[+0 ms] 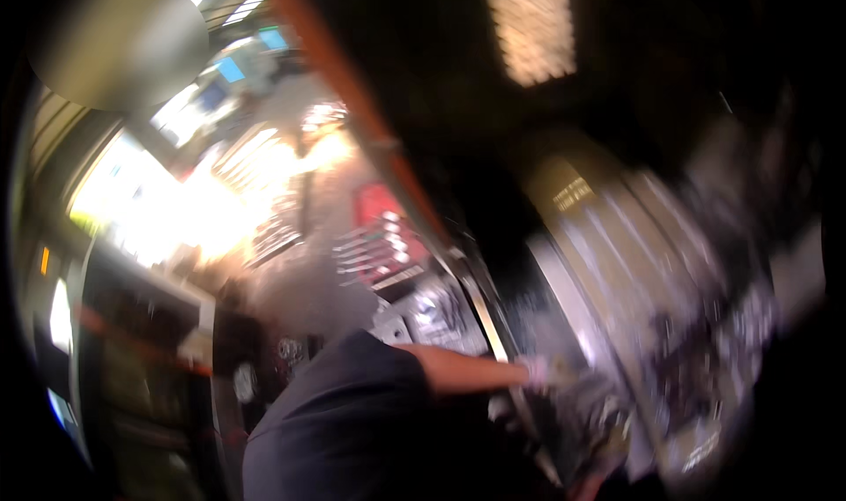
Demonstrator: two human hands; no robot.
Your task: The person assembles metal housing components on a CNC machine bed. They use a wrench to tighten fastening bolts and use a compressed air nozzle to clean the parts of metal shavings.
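The whole picture is smeared by motion. My left arm, in a dark sleeve with a bare forearm, reaches to the right into a large machine. At its end my left hand (551,373), which seems to wear a pale glove, is beside a dark, cluttered metal part (577,422) inside the machine. Its fingers are too blurred to read. Low at the bottom edge a blurred, skin-coloured patch looks like my right hand (597,482), close to the same metal part. What either hand holds, if anything, cannot be made out.
A ridged metal cover (617,237) fills the machine's right side. An orange-edged frame (379,140) runs down its opening. Left of that stand a red tray (383,232) with several light, rod-like tools and a shiny, plastic-looking bundle (436,311). Bright windows (132,197) glare at far left.
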